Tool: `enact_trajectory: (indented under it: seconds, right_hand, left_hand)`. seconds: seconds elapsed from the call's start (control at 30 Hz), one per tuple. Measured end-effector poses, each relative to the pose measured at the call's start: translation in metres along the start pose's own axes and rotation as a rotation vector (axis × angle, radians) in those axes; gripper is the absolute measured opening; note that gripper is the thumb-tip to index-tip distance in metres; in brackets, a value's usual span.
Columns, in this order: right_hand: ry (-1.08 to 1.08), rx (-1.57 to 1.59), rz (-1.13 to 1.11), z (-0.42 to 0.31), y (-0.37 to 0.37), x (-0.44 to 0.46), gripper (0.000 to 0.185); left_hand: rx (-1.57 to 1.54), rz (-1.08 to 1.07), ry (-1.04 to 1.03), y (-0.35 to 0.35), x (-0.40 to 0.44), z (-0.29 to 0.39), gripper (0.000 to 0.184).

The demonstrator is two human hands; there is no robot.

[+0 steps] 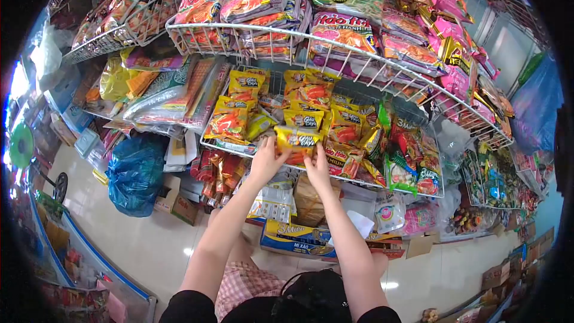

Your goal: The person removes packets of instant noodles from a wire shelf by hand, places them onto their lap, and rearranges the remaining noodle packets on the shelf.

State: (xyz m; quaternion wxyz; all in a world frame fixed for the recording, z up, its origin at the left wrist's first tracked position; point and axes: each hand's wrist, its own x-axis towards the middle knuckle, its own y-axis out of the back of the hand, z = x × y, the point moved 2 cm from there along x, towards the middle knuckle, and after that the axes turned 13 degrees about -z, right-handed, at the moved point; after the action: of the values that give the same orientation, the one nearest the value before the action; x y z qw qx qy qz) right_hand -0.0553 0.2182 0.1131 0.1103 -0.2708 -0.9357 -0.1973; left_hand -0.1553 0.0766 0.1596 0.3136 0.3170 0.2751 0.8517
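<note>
A yellow instant noodle packet with a red picture is held level at the front of the middle shelf. My left hand grips its left end, fingers closed on it. On the other end, my right hand pinches the lower right corner. Behind the packet, several more yellow noodle packets stand in upright stacks. Another stack of these yellow packets sits left of my hands. Red and yellow packets lie just to the right. My fingers partly cover the held packet's lower edge.
Above hangs a white wire basket full of noodle packs. Below the shelf are a brown paper-wrapped bundle and a blue and yellow carton. A blue plastic bag hangs at left. Tiled floor shows around me.
</note>
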Motion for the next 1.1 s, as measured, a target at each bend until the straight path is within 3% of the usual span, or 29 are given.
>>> enact_trajectory:
  seconds: [0.07, 0.13, 0.17, 0.23, 0.3, 0.37, 0.43, 0.47, 0.53, 0.57, 0.63, 0.73, 0.77, 0.9, 0.97, 1.03, 1.1]
  right_hand:
    - [0.057, -0.079, 0.096, -0.014, 0.003, -0.001, 0.043]
    - [-0.051, -0.095, 0.126, -0.027, 0.01, -0.001, 0.028]
    - [-0.018, -0.007, 0.181, -0.009, 0.009, 0.003, 0.018]
    - [-0.096, 0.121, 0.116, -0.006, 0.013, 0.002, 0.017]
    - [0.026, 0.12, 0.178, -0.011, 0.016, 0.003, 0.021]
    - [0.094, 0.045, 0.199, -0.022, 0.025, 0.007, 0.025]
    - [0.1, 0.092, 0.196, -0.032, 0.03, 0.023, 0.025]
    - [0.129, 0.047, 0.21, -0.036, 0.033, 0.033, 0.025]
    - [0.135, 0.148, 0.16, -0.033, 0.033, 0.058, 0.024]
    - [-0.024, 0.168, 0.133, -0.03, 0.032, 0.067, 0.024]
    - [-0.232, 0.297, 0.1, -0.031, 0.032, 0.075, 0.034]
    - [-0.383, 0.172, 0.03, -0.026, 0.035, 0.082, 0.046]
    - [-0.464, 0.205, 0.012, -0.032, 0.035, 0.081, 0.052]
    - [-0.522, 0.138, 0.016, -0.02, 0.026, 0.085, 0.059]
    - [-0.422, 0.161, 0.005, -0.023, 0.02, 0.083, 0.061]
    - [-0.178, 0.166, -0.058, -0.02, 0.018, 0.084, 0.059]
    - [-0.171, 0.103, -0.022, 0.004, 0.017, 0.085, 0.059]
  left_hand:
    - [0.024, 0.05, -0.013, -0.001, -0.001, -0.002, 0.05]
    - [0.019, 0.045, -0.025, 0.001, -0.001, 0.001, 0.05]
    - [-0.099, -0.031, 0.057, -0.004, 0.003, -0.01, 0.047]
    - [-0.358, -0.126, 0.146, 0.007, 0.007, 0.003, 0.037]
    - [-0.396, 0.081, 0.049, 0.004, 0.018, -0.005, 0.044]
    - [-0.539, 0.05, 0.074, -0.002, 0.032, -0.01, 0.048]
    - [-0.66, 0.08, 0.287, -0.021, 0.055, -0.035, 0.051]
    - [-0.606, 0.098, 0.316, -0.04, 0.075, -0.068, 0.043]
    - [-0.794, 0.195, 0.269, -0.036, 0.088, -0.047, 0.033]
    - [-1.016, 0.089, 0.312, -0.042, 0.097, -0.055, 0.029]
    - [-1.146, -0.11, 0.408, -0.052, 0.105, -0.071, 0.032]
    - [-1.023, -0.174, 0.289, -0.055, 0.092, -0.062, 0.046]
    - [-0.923, -0.24, 0.372, -0.045, 0.086, -0.048, 0.053]
    - [-1.011, -0.184, 0.15, -0.054, 0.086, -0.051, 0.051]
    - [-1.019, -0.242, 0.208, -0.058, 0.085, -0.067, 0.051]
    - [-0.952, -0.295, 0.276, -0.056, 0.085, -0.067, 0.045]
    - [-1.126, -0.289, 0.258, -0.056, 0.085, -0.06, 0.04]
